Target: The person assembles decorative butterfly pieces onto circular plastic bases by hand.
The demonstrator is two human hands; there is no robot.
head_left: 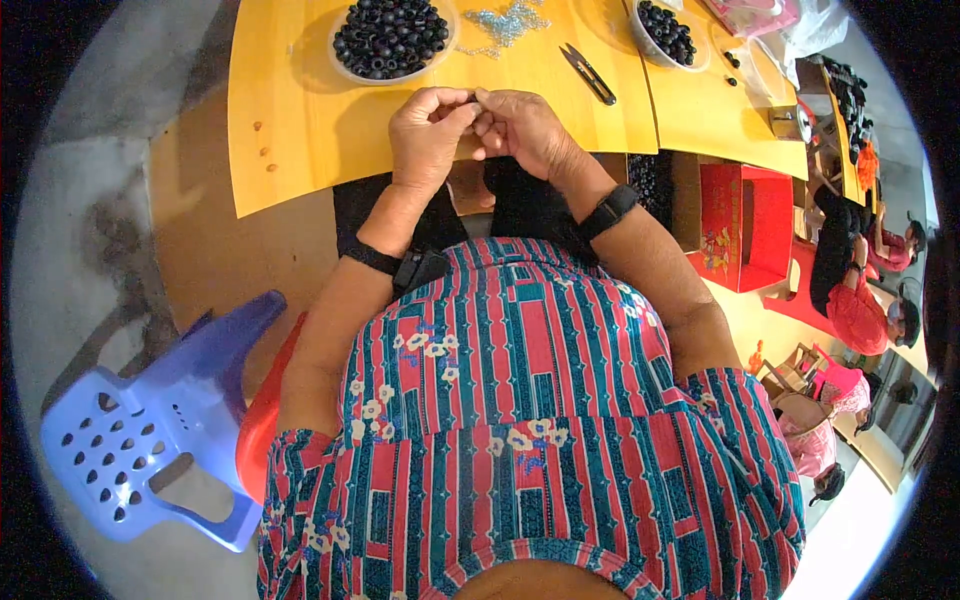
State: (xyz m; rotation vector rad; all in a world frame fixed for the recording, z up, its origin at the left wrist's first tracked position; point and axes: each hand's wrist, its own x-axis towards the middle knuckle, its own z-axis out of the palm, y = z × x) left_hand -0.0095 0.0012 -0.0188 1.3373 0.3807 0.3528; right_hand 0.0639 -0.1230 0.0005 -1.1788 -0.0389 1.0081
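At the near edge of the yellow table (330, 150), my left hand (425, 140) and my right hand (530, 132) meet with fingertips pinched together. Whatever is between them is too small and covered to make out. Just beyond my left hand stands a clear round bowl (455, 28) filled with black beads (390, 40). A heap of thin, pale bluish strands or chains (508, 20) lies to its right. Farther right, black thread snips (588, 75) rest on the tabletop, away from both hands.
A second bowl of black beads (667, 35) stands at the right, with loose beads (732, 60) beside it. Small brown bits (265, 153) dot the left side. A metal tin (790, 123), red box (745, 225) and blue plastic chair (130, 450) surround me; several people sit far right.
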